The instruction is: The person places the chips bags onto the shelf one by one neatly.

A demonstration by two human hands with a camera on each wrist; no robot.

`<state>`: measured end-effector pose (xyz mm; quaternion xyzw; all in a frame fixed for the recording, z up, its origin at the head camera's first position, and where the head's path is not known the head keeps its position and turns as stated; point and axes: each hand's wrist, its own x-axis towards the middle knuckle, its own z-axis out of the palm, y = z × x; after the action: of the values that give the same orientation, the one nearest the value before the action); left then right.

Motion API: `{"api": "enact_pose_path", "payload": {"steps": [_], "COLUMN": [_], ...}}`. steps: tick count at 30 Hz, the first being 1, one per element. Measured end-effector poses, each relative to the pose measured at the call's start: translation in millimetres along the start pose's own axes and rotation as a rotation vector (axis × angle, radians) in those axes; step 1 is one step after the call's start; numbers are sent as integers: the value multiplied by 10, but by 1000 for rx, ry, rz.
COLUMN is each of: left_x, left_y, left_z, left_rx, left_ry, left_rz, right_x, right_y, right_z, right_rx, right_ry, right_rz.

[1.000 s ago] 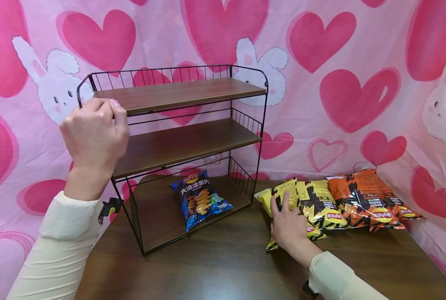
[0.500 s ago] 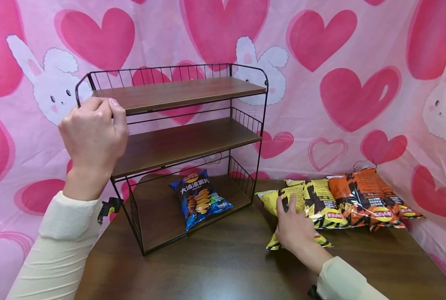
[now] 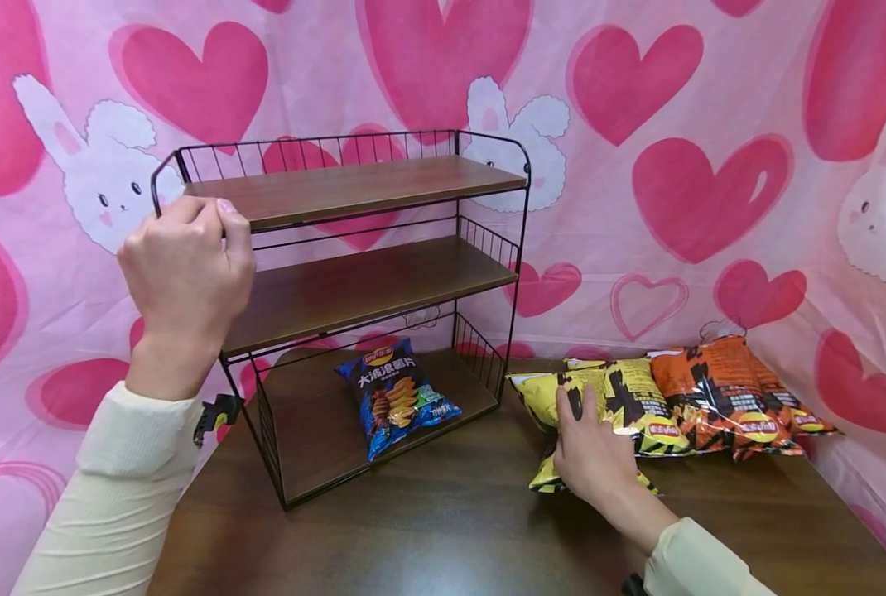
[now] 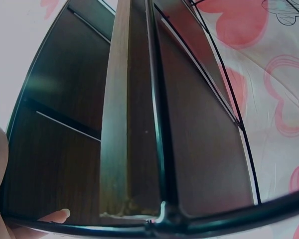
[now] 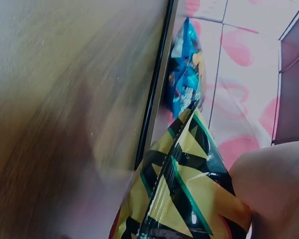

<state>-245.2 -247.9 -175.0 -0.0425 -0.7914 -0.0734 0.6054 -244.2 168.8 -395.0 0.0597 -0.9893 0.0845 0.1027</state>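
At the upper left of the head view, my left hand [image 3: 190, 265] grips the black metal frame of a three-tier rack [image 3: 368, 281] with wooden boards. The left wrist view has a fingertip [image 4: 57, 215] beside the dark metal rod [image 4: 89, 230]. My right hand [image 3: 599, 455] rests on the front yellow chip bag [image 3: 543, 397], its visible fingers extended over it; the thumb is hidden. In the right wrist view the bag [image 5: 189, 184] has black stripes and a raised seam, and part of the hand [image 5: 274, 184] touches its right side.
A blue chip bag [image 3: 402, 397] leans on the rack's bottom board. Behind the front yellow bag lies another yellow bag [image 3: 640, 406], then orange bags [image 3: 719, 397] to the right. All stand on the brown table [image 3: 443, 530], before a pink heart-patterned cloth [image 3: 659, 199].
My right hand has slid rightward across the front yellow bag, which has shifted slightly. The left hand stays on the rack frame.
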Motion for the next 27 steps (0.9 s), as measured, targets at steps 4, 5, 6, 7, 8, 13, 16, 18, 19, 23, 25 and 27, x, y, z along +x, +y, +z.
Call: {"api": "enact_pose_path", "payload": {"steps": [4, 5, 6, 7, 8, 13, 16, 18, 19, 23, 25, 27], "left_x": [3, 6, 10, 13, 16, 23, 20, 16, 12, 2, -2, -2], "left_y": [-3, -3, -3, -3, -3, -1, -1, -2, -2, -3, -3, -3], "left_z": [9, 10, 10, 10, 11, 15, 19, 20, 19, 15, 15, 17], "left_rx": [-5, -6, -7, -7, -7, -4, -4, -4, -5, -3, -6, -8], "left_ry": [11, 13, 14, 14, 14, 18, 22, 20, 17, 9, 10, 14], "left_rz": [-3, -4, -5, -6, -6, -4, -3, -2, -1, -3, -6, -8], "right_x": [-65, -79, -92, -102, -111, -102, -71, -51, -43, -13, 1, 19], "right_y": [-32, -40, -48, -56, -63, -76, -52, -28, -14, 51, 83, 114], "right_z": [1, 7, 15, 25, 37, 135, 210, 250, 264, 304, 320, 341], "right_rx": [22, 27, 33, 37, 42, 76, 75, 65, 63, 64, 79, 94], "right_ry": [-10, -15, -24, -34, -44, -69, -45, -30, -25, -8, 12, 45], "right_rz": [-36, -47, -58, -70, -80, -133, -159, -168, -171, -206, -244, -297]}}
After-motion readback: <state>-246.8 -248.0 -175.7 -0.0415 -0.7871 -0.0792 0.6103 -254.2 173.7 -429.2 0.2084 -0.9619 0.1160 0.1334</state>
